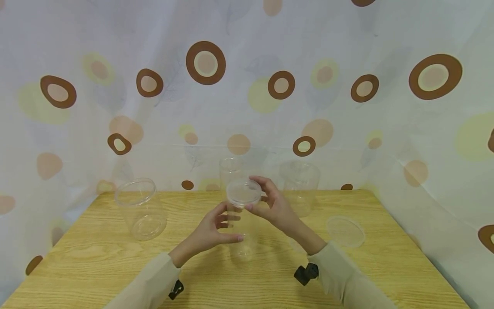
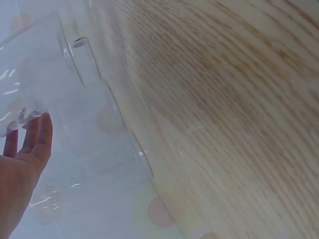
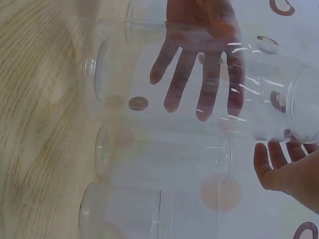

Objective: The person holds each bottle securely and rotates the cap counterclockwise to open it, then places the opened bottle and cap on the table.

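Observation:
Upright in front of me is a tall, clear plastic jar (image 1: 244, 246), its base close over the wooden table. My left hand (image 1: 206, 234) grips its body from the left, thumb on the near side and fingers round the back; through the clear wall these fingers appear spread in the right wrist view. At the jar's mouth is a round clear lid (image 1: 244, 192). My right hand (image 1: 275, 208) holds the lid by its rim, thumb in front and fingers behind.
A wide clear jar (image 1: 140, 210) stands on the left, a narrower jar (image 1: 230, 169) behind the held one, and another wide jar (image 1: 302, 184) at the back right. A flat clear lid (image 1: 346, 231) lies right of my right forearm. Patterned cloth (image 1: 239, 116) hangs behind the table (image 1: 73, 257).

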A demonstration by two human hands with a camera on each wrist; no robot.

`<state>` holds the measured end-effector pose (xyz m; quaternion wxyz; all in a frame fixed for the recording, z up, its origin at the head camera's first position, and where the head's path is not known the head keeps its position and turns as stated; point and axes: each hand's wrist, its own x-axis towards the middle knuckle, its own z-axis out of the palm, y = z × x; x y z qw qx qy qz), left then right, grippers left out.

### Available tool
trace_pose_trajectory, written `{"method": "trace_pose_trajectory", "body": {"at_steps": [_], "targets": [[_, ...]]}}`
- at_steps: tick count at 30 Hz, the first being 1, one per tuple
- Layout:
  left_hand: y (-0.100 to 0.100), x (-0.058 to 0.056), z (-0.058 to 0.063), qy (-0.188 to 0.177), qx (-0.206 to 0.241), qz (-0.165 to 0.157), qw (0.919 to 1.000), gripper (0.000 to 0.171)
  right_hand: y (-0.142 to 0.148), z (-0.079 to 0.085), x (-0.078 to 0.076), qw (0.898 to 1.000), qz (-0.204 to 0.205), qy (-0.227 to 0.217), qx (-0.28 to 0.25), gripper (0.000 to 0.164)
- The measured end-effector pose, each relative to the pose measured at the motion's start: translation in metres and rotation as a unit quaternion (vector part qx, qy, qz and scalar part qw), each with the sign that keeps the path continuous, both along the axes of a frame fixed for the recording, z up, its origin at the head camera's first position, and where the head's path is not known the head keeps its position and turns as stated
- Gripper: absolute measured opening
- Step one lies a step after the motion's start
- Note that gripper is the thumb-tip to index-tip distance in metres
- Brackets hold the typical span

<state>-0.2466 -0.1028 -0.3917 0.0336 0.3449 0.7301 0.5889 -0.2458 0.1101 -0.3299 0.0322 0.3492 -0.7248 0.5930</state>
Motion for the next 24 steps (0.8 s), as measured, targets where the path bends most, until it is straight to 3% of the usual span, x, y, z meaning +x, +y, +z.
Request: {"method": "trace_pose_trajectory", "body": {"at_steps": [4, 9, 13, 17, 24], "targets": [[-0.001, 0.001, 0.001, -0.004, 0.000, -0.015, 0.9999, 0.070, 0.006, 0.003, -0.006, 0.997, 0.063, -0.033, -0.005, 0.066], [-0.001, 0.003, 0.005, -0.004, 0.002, -0.034, 0.9994, 0.070, 0.014, 0.007, -0.017, 0.983, 0.157, -0.092, -0.015, 0.065], [-0.001, 0.003, 0.004, -0.009, 0.001, -0.043, 0.9990, 0.067, 0.016, 0.009, -0.024, 0.974, 0.204, -0.099, -0.025, 0.064], [-0.001, 0.002, 0.003, -0.010, -0.004, -0.043, 0.9990, 0.063, 0.016, 0.012, -0.026, 0.970, 0.216, -0.097, -0.050, 0.066], [-0.004, 0.000, 0.002, -0.002, -0.011, -0.032, 0.9994, 0.061, 0.019, 0.017, -0.029, 0.976, 0.187, -0.081, -0.078, 0.068]]}}
